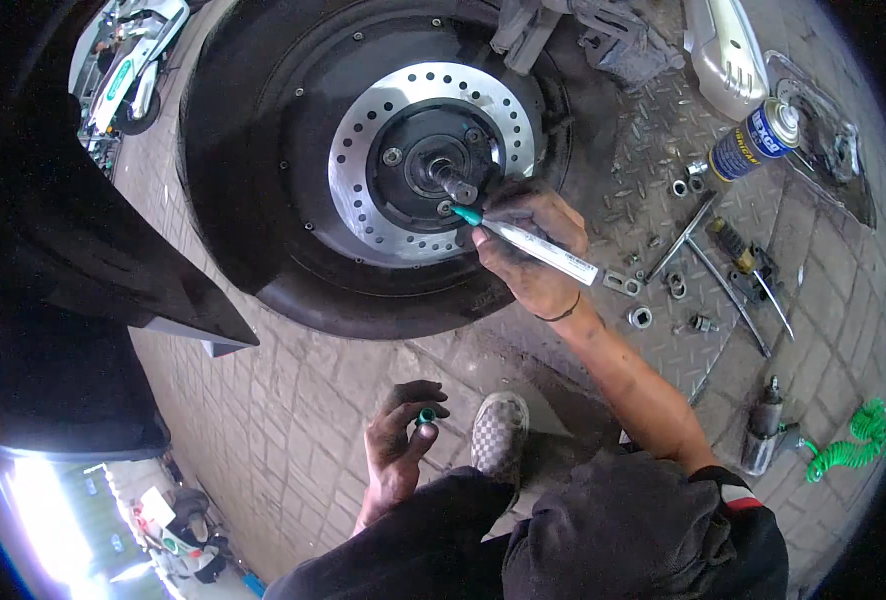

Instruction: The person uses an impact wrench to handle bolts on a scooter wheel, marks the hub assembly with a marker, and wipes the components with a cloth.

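Right hand [537, 278] is pinched round a marker [543, 252], green tip right by a bolt [445, 208] inside the disc [356, 165], can't tell if it's touching. Left hand [397, 442] is half curled on the near side of the disc, gripping a green cap [426, 414]. Spray can [746, 148] and T-wrench [729, 294] sit right of the disc.

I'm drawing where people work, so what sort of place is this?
It looks like a motorbike or scooter repair workshop: there's a wheel with a shiny brake disc, a T-shaped wrench lying among loose metal parts, and a parked two-wheeler behind.
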A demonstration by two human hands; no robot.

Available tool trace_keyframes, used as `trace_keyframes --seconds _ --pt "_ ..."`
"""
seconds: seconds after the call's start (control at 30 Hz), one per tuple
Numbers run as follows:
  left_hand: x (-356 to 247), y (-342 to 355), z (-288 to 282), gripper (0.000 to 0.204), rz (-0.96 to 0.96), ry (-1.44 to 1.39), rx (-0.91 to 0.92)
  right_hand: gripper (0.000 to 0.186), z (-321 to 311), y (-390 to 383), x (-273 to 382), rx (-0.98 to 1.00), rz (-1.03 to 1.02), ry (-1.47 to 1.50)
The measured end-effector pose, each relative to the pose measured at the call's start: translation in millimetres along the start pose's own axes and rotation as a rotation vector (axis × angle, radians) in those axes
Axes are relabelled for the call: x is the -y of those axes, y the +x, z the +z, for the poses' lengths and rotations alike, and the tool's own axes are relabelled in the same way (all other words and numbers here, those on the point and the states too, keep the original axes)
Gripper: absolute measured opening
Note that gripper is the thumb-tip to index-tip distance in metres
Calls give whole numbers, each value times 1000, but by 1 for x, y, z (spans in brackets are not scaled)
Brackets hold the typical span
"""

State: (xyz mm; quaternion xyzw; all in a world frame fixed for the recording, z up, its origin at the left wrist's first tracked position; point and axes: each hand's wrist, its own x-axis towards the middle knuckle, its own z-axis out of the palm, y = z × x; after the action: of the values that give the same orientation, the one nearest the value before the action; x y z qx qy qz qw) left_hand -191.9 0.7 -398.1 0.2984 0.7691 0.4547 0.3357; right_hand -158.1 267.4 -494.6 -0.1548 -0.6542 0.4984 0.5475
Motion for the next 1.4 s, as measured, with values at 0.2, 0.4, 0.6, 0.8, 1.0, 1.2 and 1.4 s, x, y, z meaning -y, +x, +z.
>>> trace_keyframes --seconds 0.2,0.4,0.6,0.8,1.0,1.2,1.4 --pt "0 3 1 33 -36 -55 -11 22 5 -9 -1 -39 43 -128" --pt "5 4 1 32 -8 -39 3 23 4 -8 -5 -101 11 59" --pt "3 3 1 33 -22 -40 -5 22 10 -6 1 -100 8 17" --pt "1 4 4 35 -29 -49 -7 22 6 -4 0 -143 -43 -42" --pt "1 1 0 36 -23 -51 -22 22 5 -1 12 -89 -102 21" --pt "5 2 -3 35 32 8 14 24 13 1 33 -62 -205 2" --pt "2 -2 -2 27 -30 -87 -14 30 9 31 52 -1 -386 -128"
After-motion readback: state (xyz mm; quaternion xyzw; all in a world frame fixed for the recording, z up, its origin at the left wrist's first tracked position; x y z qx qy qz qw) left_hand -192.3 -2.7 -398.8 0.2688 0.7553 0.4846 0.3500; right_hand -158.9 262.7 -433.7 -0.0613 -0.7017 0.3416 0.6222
